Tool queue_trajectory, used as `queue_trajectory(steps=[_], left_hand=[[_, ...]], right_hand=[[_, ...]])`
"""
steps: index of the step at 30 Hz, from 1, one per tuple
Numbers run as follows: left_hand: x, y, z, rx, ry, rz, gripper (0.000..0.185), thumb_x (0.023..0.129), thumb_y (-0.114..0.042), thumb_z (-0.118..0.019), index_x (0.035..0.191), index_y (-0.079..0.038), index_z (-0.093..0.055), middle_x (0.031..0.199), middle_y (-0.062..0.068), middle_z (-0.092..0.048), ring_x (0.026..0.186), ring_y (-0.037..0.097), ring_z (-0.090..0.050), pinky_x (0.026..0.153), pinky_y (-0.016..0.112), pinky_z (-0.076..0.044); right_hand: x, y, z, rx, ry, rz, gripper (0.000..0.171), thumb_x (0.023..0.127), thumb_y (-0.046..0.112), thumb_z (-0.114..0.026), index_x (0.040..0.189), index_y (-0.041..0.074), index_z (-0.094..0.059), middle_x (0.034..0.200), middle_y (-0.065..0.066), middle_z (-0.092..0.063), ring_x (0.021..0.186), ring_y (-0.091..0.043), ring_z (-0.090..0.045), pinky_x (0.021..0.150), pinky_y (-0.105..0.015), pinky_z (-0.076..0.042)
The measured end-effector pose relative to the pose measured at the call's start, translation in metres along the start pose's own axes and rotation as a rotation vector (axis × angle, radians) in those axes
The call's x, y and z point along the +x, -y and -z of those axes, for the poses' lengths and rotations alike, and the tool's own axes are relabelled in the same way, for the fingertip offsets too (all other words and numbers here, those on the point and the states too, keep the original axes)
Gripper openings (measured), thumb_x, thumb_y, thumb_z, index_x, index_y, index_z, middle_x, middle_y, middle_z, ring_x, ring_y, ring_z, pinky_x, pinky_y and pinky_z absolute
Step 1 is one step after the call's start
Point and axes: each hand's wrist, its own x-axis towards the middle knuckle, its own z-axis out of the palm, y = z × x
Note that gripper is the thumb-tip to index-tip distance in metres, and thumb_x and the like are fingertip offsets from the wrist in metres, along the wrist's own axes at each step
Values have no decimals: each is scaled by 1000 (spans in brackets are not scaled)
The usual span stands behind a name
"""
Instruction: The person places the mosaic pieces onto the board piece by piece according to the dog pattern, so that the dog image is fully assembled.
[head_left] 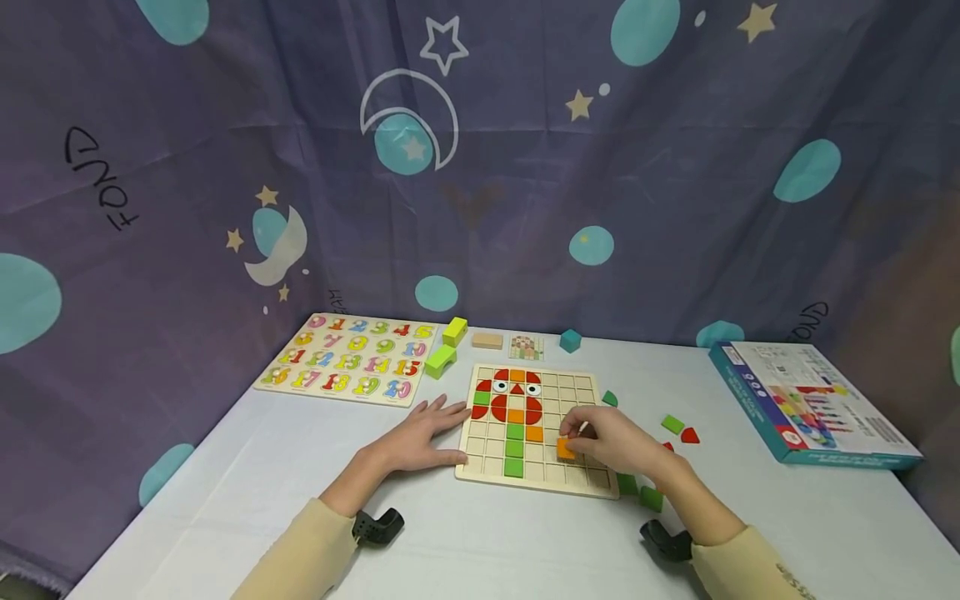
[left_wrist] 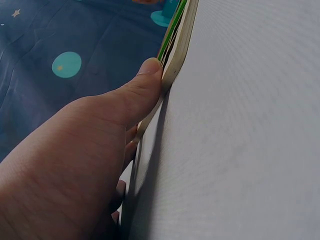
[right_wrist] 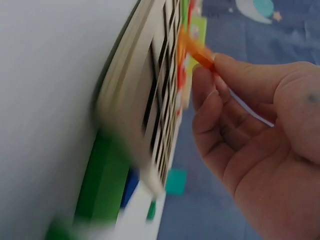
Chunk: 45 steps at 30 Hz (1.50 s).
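Note:
A wooden grid board lies on the table, with red, green, orange and eye-printed tiles set in its squares. In the head view my right hand is over the board's right part. Its thumb and fingers pinch an orange square tile; the right wrist view shows this orange tile held tilted, apart from the board's face. My left hand rests at the board's left edge with fingers spread. In the left wrist view, the thumb of the left hand touches the board's edge.
A number puzzle board lies at the back left. Yellow-green blocks, a wooden block, a picture card and a teal cube stand behind the grid board. Loose green tiles and red tiles lie right, before a box.

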Motion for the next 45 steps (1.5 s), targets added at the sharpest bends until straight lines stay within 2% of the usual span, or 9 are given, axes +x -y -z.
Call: queue_trajectory(steps=[7, 14, 31, 39, 45], left_hand=[[2, -2, -3, 6, 9, 11, 80, 92, -56, -67, 155, -15, -43, 161, 4, -34, 152, 34, -13, 120, 57, -8], [2, -2, -1, 21, 16, 26, 79, 92, -57, -67, 155, -17, -43, 161, 2, -34, 152, 33, -13, 121, 55, -7], [0, -1, 0, 11, 5, 11, 78, 92, -56, -67, 155, -16, -43, 161, 3, -35, 152, 36, -14, 120, 57, -8], [1, -1, 0, 11, 9, 19, 78, 92, -55, -68, 155, -17, -43, 161, 3, -35, 152, 35, -14, 120, 57, -8], [0, 0, 0, 4, 9, 24, 78, 92, -55, -68, 155, -16, -43, 161, 2, -35, 152, 35, -13, 120, 56, -8]], right_hand=[[16, 11, -13, -36, 13, 16, 11, 93, -1, -69, 95, 10, -68, 87, 7, -61, 79, -15, -56, 69, -27, -52], [14, 9, -9, -52, 35, 22, 14, 92, -2, -69, 98, 10, -70, 89, 5, -63, 80, -14, -56, 72, -28, -53], [8, 5, -6, -53, 86, -20, 21, 89, -1, -73, 107, 9, -75, 97, 4, -64, 82, -15, -57, 75, -29, -53], [11, 6, -7, -36, 91, 16, 23, 90, -3, -68, 110, 8, -74, 99, 4, -64, 83, -17, -55, 74, -29, -51], [21, 10, -12, -27, 62, 52, 19, 92, 0, -69, 108, 9, -73, 97, 6, -65, 84, -16, -57, 75, -29, -52]])
